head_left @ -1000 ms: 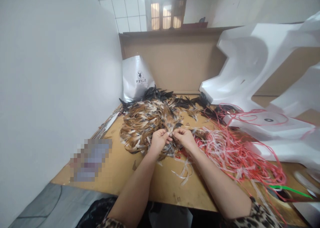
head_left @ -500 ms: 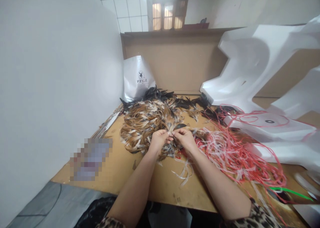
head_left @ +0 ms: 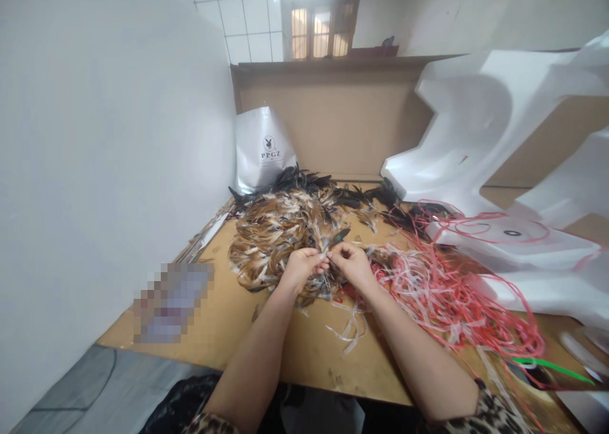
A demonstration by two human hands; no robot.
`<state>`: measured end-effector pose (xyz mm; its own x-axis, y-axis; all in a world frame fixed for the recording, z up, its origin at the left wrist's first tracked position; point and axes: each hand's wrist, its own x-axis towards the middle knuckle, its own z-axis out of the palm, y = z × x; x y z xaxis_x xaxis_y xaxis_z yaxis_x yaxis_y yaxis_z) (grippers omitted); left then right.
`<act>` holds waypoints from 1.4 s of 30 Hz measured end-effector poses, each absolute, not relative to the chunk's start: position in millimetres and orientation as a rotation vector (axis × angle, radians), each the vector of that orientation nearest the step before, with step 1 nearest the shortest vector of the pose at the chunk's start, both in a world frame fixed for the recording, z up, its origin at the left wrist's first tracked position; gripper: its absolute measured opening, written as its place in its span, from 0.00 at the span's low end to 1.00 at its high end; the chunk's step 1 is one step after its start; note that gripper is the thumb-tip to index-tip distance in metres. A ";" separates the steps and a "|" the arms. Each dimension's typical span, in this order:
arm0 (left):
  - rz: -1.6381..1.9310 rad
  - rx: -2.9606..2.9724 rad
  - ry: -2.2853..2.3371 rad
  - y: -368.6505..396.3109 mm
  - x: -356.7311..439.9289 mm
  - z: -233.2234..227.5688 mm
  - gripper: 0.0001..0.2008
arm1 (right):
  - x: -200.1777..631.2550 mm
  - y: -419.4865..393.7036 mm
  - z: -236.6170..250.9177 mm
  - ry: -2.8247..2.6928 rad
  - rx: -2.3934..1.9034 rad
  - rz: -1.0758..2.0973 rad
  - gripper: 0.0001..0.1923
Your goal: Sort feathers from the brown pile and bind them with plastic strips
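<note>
Head view shows both hands, left hand point(head_left: 299, 268) and right hand point(head_left: 351, 264), pinching one small dark feather point(head_left: 339, 236) over the heap of brown and white feathers point(head_left: 276, 231) on the wooden counter point(head_left: 228, 320). Light, soft, fragile; best gripped at the quill.

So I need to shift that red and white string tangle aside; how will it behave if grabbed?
The string tangle looks limp and light, so it will probably sag. Its loops cross each other and drape over the white foam, so it may snag and drag along.
</note>
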<state>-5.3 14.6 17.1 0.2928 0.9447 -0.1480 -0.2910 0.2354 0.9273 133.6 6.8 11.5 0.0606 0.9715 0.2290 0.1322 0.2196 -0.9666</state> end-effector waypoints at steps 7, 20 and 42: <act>1.024 0.892 0.753 13.9 -6.4 15.5 0.11 | 128.0 2.4 18.2 -1.118 -1.074 1.192 0.13; 0.946 0.960 0.741 13.8 -9.1 15.7 0.11 | 132.0 -1.2 30.0 -1.161 -1.066 1.206 0.11; 1.074 1.272 0.909 10.8 -0.8 14.9 0.08 | 125.9 -0.7 23.8 -1.230 -1.177 1.012 0.13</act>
<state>-0.8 10.8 14.9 0.2735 0.9607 0.0469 -0.1120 -0.0166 0.9936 125.9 -0.7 23.8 0.0958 0.9848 0.1449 0.0471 0.1410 -0.9889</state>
